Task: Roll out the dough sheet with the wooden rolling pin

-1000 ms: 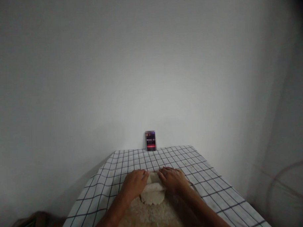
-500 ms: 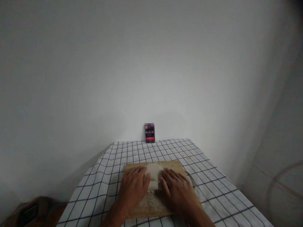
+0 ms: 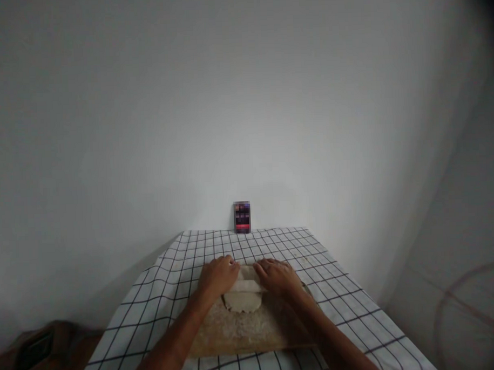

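A pale rolling pin lies crosswise over a flattened sheet of dough. My left hand is curled over the pin's left part, and my right hand is wrapped over its right part. Both ends of the pin are hidden under my hands. Part of the dough shows on the near side of the pin, with a rounded, uneven edge; more pale dough is visible beyond it. Beneath is a wooden board dusted with flour.
The board rests on a table with a white cloth with dark checks. A phone with a blurred screen leans against the wall at the far edge. A brown object sits low at the left. Some thin item pokes out right of the board.
Both hands have moved forward, away from me, and the rolling pin with them. My fingers, stretched flat before, now curl over it. More dough shows on the near side.
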Motion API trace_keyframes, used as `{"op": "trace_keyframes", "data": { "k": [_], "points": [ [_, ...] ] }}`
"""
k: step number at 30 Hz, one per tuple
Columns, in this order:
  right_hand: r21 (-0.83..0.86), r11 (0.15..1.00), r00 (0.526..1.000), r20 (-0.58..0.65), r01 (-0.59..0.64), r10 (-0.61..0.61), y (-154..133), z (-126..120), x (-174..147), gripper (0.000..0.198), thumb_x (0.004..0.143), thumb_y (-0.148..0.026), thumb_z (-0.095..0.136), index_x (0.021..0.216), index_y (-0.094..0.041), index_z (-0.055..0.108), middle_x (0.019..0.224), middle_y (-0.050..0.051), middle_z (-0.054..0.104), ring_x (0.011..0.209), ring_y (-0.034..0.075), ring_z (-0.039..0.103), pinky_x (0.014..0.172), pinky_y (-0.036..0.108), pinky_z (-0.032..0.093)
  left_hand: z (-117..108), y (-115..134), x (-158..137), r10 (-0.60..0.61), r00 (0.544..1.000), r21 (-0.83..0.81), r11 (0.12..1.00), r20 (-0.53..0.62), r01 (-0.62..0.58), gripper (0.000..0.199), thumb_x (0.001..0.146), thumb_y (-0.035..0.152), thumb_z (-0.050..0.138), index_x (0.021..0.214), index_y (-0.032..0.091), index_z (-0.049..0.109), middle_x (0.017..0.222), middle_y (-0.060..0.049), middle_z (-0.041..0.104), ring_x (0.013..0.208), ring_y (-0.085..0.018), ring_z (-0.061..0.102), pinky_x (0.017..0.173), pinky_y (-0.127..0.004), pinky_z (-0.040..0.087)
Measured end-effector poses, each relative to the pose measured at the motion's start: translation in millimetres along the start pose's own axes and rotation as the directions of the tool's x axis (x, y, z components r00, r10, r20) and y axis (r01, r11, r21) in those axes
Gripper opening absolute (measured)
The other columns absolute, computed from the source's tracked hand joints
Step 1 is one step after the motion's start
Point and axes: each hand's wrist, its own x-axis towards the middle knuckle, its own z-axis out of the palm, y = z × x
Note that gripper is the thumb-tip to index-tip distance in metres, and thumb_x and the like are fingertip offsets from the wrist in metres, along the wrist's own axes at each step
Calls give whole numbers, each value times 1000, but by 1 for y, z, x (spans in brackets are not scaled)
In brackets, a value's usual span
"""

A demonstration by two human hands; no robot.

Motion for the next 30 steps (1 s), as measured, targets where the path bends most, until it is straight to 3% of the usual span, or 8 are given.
{"op": "trace_keyframes", "data": {
  "k": [3,7,10,13,20,26,30],
  "points": [
    [0,999,997,-63,48,-48,2,12,-14,43,117,-34,42,140,-26,76,153,13,75,150,31,61,126,46,45,7,-1,-16,95,993,30,995,-70,-93,38,114,37,45,117,21,79,125,-12,86,123,-30,78,105,-42,54],
    [-17,996,997,11,82,-82,4,7,-5,44,117,-33,37,136,-28,77,143,11,79,138,30,69,116,44,52,8,2,-18,73,994,31,997,-82,-71,39,114,37,45,115,20,80,124,-13,87,121,-30,79,105,-42,55],
    [14,999,996,81,-50,49,5,-4,18,46,119,-41,35,130,-28,77,133,11,82,125,28,76,101,40,57,4,3,-5,7,1000,25,1000,-18,-6,42,112,42,44,115,21,81,123,-13,87,118,-31,81,97,-41,58],
    [91,971,974,80,-219,212,6,-7,40,54,119,-51,32,123,-25,79,129,14,83,120,28,79,97,39,57,4,1,10,-22,1000,5,1000,18,22,46,111,47,43,114,23,82,123,-13,88,117,-31,82,97,-40,59],
    [159,943,957,61,-291,285,13,4,67,55,117,-49,36,110,-20,83,119,17,85,116,29,80,94,38,56,13,-2,20,-45,999,-4,999,18,45,51,109,51,41,111,24,84,122,-15,88,116,-35,83,97,-44,60],
    [126,963,971,61,-238,232,12,5,49,47,117,-44,41,115,-22,82,131,16,81,126,30,76,99,39,56,10,3,12,-40,999,0,999,1,40,49,109,53,42,114,26,83,123,-13,88,117,-34,83,98,-45,60],
    [34,982,983,34,-183,182,11,8,27,47,119,-42,37,119,-26,80,126,13,82,119,27,78,97,36,57,1,10,9,-41,999,0,999,15,41,48,109,50,45,116,25,84,124,-13,88,119,-34,82,100,-45,61]
  ]
}}
